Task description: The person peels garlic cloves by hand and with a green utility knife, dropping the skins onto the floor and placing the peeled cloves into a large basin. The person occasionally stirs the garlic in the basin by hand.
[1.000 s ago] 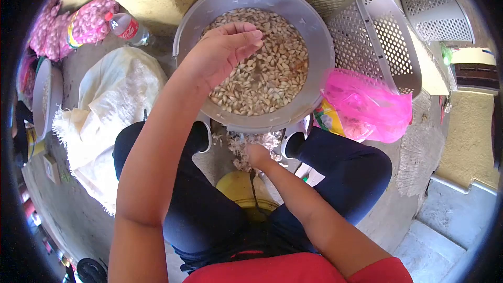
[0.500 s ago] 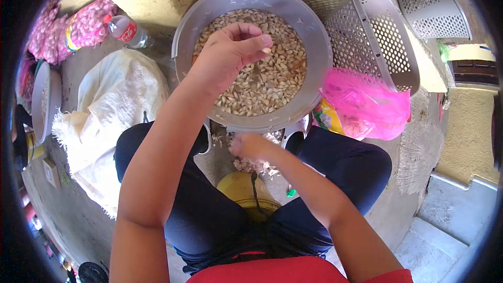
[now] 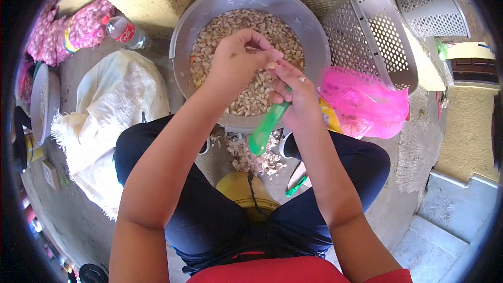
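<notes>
A large grey basin (image 3: 183, 15) full of garlic cloves (image 3: 251, 97) in liquid stands in front of me. Over it, my left hand (image 3: 241, 60) pinches a pale garlic clove (image 3: 271, 65) between thumb and fingertips. Touching it from the right, my right hand (image 3: 296, 91) has its fingers closed round a green-handled knife (image 3: 268, 128), whose handle points down toward me. The knife's blade is mostly hidden by the fingers. Below the basin, garlic peelings (image 3: 251, 157) lie on the ground between my feet.
A white sack (image 3: 110, 105) lies left, with a cola bottle (image 3: 126, 32) and a net bag of garlic (image 3: 86, 23) behind. Right of the basin are a pink plastic bag (image 3: 361, 102) and a perforated basket (image 3: 348, 36). A green cutter (image 3: 297, 186) lies near my right leg.
My right hand has risen from above the peelings to meet my left hand, and the green-handled knife now shows in it. My left hand stays over the basin with the clove.
</notes>
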Demonstrator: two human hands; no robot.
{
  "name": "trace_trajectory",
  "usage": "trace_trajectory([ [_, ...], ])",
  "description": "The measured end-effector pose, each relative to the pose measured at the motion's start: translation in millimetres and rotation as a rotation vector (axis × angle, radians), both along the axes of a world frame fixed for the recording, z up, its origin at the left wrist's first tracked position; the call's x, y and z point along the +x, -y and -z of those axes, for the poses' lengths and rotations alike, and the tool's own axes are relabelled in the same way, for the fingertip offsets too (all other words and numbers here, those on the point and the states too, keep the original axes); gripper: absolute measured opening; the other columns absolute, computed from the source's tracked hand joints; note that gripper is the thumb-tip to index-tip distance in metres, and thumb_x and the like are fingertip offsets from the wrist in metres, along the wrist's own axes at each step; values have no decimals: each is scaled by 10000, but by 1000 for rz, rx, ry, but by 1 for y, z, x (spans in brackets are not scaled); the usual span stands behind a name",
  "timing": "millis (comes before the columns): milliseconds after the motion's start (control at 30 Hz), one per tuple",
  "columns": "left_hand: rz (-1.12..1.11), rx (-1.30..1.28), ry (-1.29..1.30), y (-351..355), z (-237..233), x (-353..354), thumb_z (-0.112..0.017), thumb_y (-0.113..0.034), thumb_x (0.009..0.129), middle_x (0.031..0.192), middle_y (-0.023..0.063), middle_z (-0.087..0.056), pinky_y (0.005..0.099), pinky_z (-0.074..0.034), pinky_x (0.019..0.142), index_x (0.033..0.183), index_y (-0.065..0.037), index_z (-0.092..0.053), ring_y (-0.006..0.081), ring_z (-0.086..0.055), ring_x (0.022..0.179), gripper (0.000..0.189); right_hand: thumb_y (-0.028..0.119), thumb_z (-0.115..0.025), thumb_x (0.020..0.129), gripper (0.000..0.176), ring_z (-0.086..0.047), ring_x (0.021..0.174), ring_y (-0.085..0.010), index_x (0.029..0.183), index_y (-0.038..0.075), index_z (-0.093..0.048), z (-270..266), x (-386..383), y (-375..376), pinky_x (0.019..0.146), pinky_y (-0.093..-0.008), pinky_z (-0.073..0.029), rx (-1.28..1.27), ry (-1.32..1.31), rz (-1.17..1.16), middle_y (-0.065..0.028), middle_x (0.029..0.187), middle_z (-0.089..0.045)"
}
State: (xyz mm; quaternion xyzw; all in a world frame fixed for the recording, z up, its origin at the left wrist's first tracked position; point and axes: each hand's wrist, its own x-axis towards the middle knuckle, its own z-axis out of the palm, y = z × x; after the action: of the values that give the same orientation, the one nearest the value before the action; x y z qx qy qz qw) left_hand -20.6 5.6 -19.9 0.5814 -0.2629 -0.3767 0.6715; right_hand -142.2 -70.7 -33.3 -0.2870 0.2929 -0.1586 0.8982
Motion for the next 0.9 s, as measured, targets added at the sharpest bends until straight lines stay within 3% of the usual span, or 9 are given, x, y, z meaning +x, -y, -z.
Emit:
trace_trajectory([
  [100, 26, -14, -283, 1, -1, 0, -592, 0, 754, 825, 83, -582, 229, -465, 714, 812, -9, -510, 144, -594, 793, 101, 98, -568, 801, 189, -371, 441, -33, 979, 54, -523, 3, -4, 8, 414, -186, -340, 83, 85, -43, -7, 763, -556],
  [300, -75, 87, -8, 1, 16, -12, -573, 10, 768, 828, 84, -574, 245, -474, 714, 818, -8, -498, 150, -591, 826, 92, 113, -575, 797, 168, -377, 448, -29, 946, 56, -522, 0, -1, -5, 425, -195, -368, 17, -117, 4, -21, 813, -558],
  [400, -74, 59, 484, 2, 14, -12, -574, 13, 766, 818, 70, -576, 242, -476, 711, 829, 1, -510, 142, -586, 807, 90, 120, -581, 795, 193, -381, 450, -29, 964, 43, -529, 5, -1, -4, 428, -205, -384, -4, -53, -17, -39, 830, -574],
  [600, -113, 31, 149, 4, -3, 3, -580, -48, 777, 784, 32, -581, 217, -451, 668, 874, 14, -569, 86, -549, 739, 116, 96, -573, 801, 243, -372, 453, -30, 1024, 10, -530, -7, -2, 0, 423, -200, -384, -157, -116, 89, -72, 818, -605],
  [700, 147, 228, 256, -3, -5, 9, -591, -107, 781, 780, 22, -587, 208, -433, 648, 874, 9, -585, 63, -528, 714, 149, 84, -591, 791, 227, -371, 460, -33, 1001, 9, -550, -9, -3, 1, 422, -196, -381, -259, -140, 143, -44, 771, -590],
  [900, 205, 226, 392, -7, -9, 1, -618, -132, 750, 718, 14, -584, 208, -430, 611, 852, 14, -593, 55, -515, 660, 180, 89, -633, 765, 218, -396, 480, -36, 963, 11, -586, -8, -5, 1, 421, -197, -383, -411, -166, 136, -3, 706, -538],
])
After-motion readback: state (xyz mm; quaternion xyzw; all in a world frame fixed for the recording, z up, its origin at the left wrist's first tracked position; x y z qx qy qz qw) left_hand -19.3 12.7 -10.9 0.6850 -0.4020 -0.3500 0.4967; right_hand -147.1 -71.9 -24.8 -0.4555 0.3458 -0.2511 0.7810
